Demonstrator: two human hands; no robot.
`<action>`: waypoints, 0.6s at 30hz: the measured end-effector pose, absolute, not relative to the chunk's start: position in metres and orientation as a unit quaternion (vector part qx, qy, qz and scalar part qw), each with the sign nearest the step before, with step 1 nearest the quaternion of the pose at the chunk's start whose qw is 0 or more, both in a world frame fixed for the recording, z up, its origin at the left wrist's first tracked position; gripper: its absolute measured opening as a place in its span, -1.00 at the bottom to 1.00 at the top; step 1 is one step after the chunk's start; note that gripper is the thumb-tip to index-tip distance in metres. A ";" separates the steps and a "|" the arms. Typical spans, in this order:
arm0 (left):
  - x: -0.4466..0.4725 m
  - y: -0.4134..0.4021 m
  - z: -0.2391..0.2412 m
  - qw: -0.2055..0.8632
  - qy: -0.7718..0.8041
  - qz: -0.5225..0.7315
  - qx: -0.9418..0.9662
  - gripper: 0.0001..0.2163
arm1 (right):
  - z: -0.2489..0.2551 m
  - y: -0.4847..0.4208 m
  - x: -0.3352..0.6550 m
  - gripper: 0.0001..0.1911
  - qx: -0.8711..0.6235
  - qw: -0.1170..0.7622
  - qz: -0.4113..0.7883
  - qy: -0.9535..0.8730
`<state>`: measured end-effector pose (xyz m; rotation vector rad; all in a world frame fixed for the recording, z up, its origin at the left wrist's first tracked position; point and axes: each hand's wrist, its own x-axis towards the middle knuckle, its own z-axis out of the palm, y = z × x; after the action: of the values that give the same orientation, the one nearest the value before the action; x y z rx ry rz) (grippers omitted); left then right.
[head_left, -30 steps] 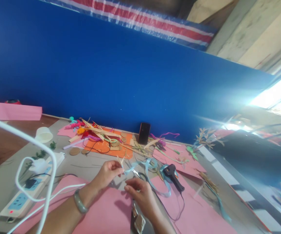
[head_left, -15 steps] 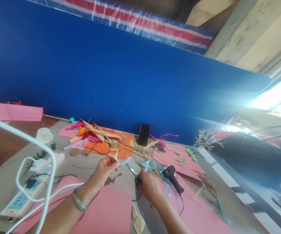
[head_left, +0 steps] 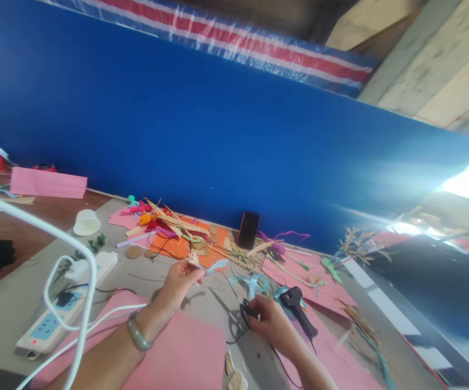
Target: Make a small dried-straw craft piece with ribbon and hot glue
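My left hand pinches a pale, straw-coloured small piece, with the short tail of a light blue ribbon sticking out to the right. Most of that piece is covered by my fingers. In my right hand is a pair of scissors with black handles, its thin blades pointing up and left toward the ribbon tail without touching it. A loose coil of the same blue ribbon lies on the table just beyond the scissors. To the right of it rests a black glue gun.
A white power strip and looping white cable occupy the left side. Pipe cleaners and straw strips lie on an orange sheet. A phone leans on the blue partition. Pink sheets cover the front.
The blue ribbon at my left hand now ends in a short free tail, apart from the coil. My right hand has drawn the scissors back, right and down. The view has shifted slightly.
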<state>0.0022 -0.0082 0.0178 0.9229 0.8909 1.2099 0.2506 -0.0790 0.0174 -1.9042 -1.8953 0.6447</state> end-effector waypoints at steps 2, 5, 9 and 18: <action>0.002 -0.009 0.021 0.638 0.395 0.527 0.399 -0.87 | 0.022 -0.086 0.256 -0.97 -0.661 0.228 0.299 -0.649; 0.001 -0.010 0.022 0.636 0.395 0.524 0.405 -0.86 | 0.033 -0.096 0.257 -0.88 -0.661 0.231 0.329 -0.634; 0.002 -0.011 0.021 0.635 0.389 0.523 0.413 -0.86 | 0.053 -0.104 0.249 -0.80 -0.658 0.160 0.255 -0.690; 0.004 -0.012 0.013 0.658 0.382 0.495 0.420 -0.89 | 0.075 -0.097 0.232 -0.66 -0.629 0.081 0.203 -0.746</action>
<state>0.0036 -0.0121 0.0130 0.9503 0.8645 1.1206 0.2320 -0.0970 0.0749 -1.8789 -2.2307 0.6063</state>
